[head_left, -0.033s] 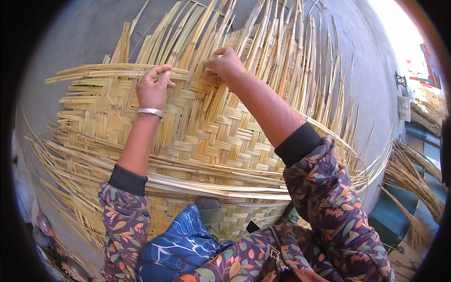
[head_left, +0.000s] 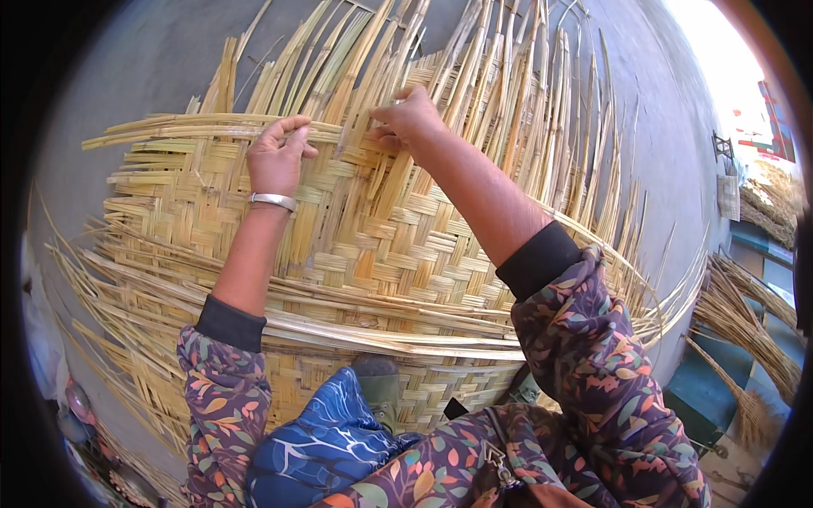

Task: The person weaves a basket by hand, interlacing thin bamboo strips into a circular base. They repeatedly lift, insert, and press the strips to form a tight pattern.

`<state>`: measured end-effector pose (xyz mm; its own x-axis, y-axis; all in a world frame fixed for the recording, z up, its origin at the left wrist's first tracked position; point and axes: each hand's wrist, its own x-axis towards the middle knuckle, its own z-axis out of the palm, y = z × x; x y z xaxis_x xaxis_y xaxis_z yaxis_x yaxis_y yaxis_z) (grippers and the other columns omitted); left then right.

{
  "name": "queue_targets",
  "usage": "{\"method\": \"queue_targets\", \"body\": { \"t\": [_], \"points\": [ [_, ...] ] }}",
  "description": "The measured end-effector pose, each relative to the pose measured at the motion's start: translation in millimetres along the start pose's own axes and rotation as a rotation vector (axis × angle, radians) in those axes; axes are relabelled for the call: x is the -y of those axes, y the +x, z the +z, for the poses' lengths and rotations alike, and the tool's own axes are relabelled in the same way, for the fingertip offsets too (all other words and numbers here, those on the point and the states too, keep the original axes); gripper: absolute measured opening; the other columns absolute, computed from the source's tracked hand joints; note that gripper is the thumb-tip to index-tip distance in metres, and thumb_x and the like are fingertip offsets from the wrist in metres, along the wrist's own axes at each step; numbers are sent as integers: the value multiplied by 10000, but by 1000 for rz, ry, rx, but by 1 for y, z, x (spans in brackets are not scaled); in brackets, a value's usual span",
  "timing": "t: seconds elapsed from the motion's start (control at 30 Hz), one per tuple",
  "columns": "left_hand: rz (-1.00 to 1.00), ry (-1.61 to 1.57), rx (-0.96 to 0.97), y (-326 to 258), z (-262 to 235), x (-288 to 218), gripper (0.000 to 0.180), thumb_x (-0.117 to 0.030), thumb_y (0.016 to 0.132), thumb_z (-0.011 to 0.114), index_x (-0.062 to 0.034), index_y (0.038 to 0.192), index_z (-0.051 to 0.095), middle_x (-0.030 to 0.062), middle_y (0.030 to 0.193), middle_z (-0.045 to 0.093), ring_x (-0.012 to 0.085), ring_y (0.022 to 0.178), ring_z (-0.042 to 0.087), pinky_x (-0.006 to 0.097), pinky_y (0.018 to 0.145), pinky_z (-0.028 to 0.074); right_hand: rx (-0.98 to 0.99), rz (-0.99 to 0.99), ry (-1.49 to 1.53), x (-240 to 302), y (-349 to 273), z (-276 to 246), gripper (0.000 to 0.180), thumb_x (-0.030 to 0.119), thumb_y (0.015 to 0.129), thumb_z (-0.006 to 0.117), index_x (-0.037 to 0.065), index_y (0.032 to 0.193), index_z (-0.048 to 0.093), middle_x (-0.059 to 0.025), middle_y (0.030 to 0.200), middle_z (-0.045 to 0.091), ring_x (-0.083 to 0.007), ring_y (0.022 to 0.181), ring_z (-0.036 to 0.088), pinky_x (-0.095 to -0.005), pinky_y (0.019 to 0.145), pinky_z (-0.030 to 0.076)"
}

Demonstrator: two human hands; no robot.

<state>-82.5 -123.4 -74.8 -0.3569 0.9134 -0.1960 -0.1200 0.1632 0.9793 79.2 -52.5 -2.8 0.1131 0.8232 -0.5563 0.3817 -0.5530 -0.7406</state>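
Observation:
A partly woven mat [head_left: 406, 245] of split reed strips lies on the ground, its yellow-tan bands crossing in a zigzag weave. My left hand [head_left: 278, 157], with a metal bangle at the wrist, is closed on a bundle of crosswise reed strips [head_left: 182, 127]. These run over the far left part of the mat and reach beneath the upright strips. To the right, my right hand [head_left: 408, 123] is curled at the upright reed strips [head_left: 360, 72], seemingly gripping some near the weave's far edge. Its palm side and part of its fingers are hidden.
Loose long reeds [head_left: 356, 326] lie across the near part of the mat. My shoe [head_left: 377, 389] rests on the weave. Bundles of dry stalks [head_left: 749, 313] stand at the right beside a blue-green surface [head_left: 711, 381]. Grey ground [head_left: 161, 68] borders the far side.

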Motion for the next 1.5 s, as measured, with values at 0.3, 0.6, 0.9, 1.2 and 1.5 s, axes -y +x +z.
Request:
{"method": "queue_targets", "body": {
  "t": [0.3,0.6,0.9,1.2,1.5],
  "points": [
    [-62,-21,43,5,-6,-1,139,-104,847,608,-84,971,667,-11,801,659,62,587,627,182,479,417,163,146,88,1,23,-12,158,109,825,646,2,781,539,-60,596,515,-123,458,495,-249,356,400],
    [-103,-1,73,4,-2,-4,140,-123,853,620,-86,981,662,-24,768,648,44,601,609,173,496,422,93,113,-113,5,24,-2,145,92,832,606,-32,801,538,-94,556,547,-173,457,572,-278,329,394],
    [-106,-13,86,2,-4,-3,169,-139,867,607,-86,1024,644,-26,781,642,41,629,607,168,507,425,146,196,-183,8,17,-1,181,75,817,626,-54,752,517,-103,580,556,-159,421,543,-274,303,375],
    [-107,27,109,0,-4,-5,214,-122,864,592,-69,1069,621,-3,762,651,63,637,622,199,521,454,146,241,-123,8,18,0,109,68,824,614,-26,800,565,-67,580,556,-128,452,534,-231,341,424],
    [-55,24,157,-17,-5,1,253,-130,836,630,-60,1078,614,10,792,651,72,672,604,209,584,480,240,258,108,-4,25,-3,39,15,837,575,10,850,539,-77,669,585,-142,536,602,-240,370,493]
  ]
}}
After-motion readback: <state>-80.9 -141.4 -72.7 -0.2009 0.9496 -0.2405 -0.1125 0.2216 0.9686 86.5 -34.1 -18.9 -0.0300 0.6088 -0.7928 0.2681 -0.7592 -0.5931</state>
